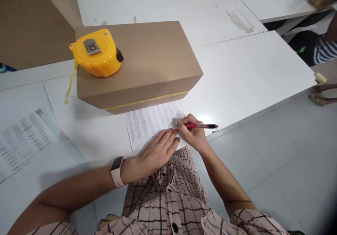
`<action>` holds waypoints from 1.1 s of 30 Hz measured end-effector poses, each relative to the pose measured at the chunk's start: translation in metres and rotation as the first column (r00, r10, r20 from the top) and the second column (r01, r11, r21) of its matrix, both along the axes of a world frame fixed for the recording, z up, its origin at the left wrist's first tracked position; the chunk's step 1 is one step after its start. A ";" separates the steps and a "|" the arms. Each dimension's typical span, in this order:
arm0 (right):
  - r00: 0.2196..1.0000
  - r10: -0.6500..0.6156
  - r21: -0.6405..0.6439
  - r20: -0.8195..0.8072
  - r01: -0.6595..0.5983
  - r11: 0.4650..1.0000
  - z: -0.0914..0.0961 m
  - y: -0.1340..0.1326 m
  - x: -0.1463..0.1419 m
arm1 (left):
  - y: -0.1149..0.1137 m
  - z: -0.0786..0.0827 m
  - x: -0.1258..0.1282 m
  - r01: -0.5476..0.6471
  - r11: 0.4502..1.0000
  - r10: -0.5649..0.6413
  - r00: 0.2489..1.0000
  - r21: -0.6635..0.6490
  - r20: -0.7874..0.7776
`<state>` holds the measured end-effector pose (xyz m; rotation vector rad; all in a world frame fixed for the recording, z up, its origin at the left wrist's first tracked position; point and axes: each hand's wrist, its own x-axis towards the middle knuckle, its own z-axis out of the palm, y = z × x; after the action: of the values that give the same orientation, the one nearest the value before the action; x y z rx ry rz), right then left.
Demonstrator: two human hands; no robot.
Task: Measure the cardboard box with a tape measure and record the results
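My right hand (194,132) grips a red pen (198,125) with a black end, its tip at the sheet of paper (147,122). Columns of blue handwriting cover much of that sheet, and its far edge meets the cardboard box. Flat across the sheet's near part lies my left hand (158,150), fingers stretched out beside the pen tip. A smartwatch (117,171) with a pale pink strap is on my left wrist. Just beyond the paper stands a closed cardboard box (147,56) with yellow tape along its side. On its top left sits a yellow tape measure (97,54) with a wrist cord.
A larger cardboard box (34,24) stands at the back left. Written sheets (23,143) lie on the white table (250,70) at the left. Beyond the table's right edge are another person's striped clothing (325,50) and a sandalled foot (318,99).
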<state>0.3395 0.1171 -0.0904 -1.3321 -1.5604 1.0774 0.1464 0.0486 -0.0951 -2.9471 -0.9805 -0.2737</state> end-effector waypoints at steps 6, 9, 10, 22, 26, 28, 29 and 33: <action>1.000 0.000 -0.003 0.008 0.000 1.000 0.002 0.000 0.000 | 0.001 0.002 0.001 -0.002 1.000 0.002 1.000 0.021 -0.018; 1.000 0.004 -0.014 0.006 -0.004 1.000 0.002 0.000 0.000 | 0.001 0.003 0.001 -0.005 1.000 0.005 1.000 0.013 -0.029; 1.000 0.002 -0.014 0.005 -0.002 1.000 0.002 0.000 0.000 | 0.001 0.002 0.001 -0.001 1.000 0.002 0.999 0.012 -0.032; 0.999 -0.041 -0.001 -0.013 0.041 0.999 0.000 0.001 0.000 | 0.002 0.005 0.002 -0.009 1.000 0.009 1.000 0.011 -0.011; 0.999 -0.033 0.006 -0.008 0.033 0.999 0.002 0.002 -0.001 | 0.001 -0.003 0.000 0.005 1.000 -0.005 1.000 0.009 -0.011; 0.999 -0.033 0.001 -0.014 0.033 0.999 0.003 0.002 -0.002 | 0.001 -0.005 -0.001 0.007 1.000 -0.007 1.000 0.008 -0.007; 0.999 -0.035 0.000 -0.019 0.035 0.999 0.003 0.002 -0.002 | 0.001 -0.005 -0.001 0.010 1.000 -0.010 1.000 0.007 -0.008; 0.999 -0.031 0.015 -0.028 0.031 0.999 0.003 0.002 -0.003 | 0.001 0.000 0.000 0.009 1.000 -0.009 1.000 0.004 -0.012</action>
<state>0.3365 0.1190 -0.0870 -1.3220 -1.5201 1.0584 0.1462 0.0496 -0.0954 -2.9468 -0.9649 -0.2582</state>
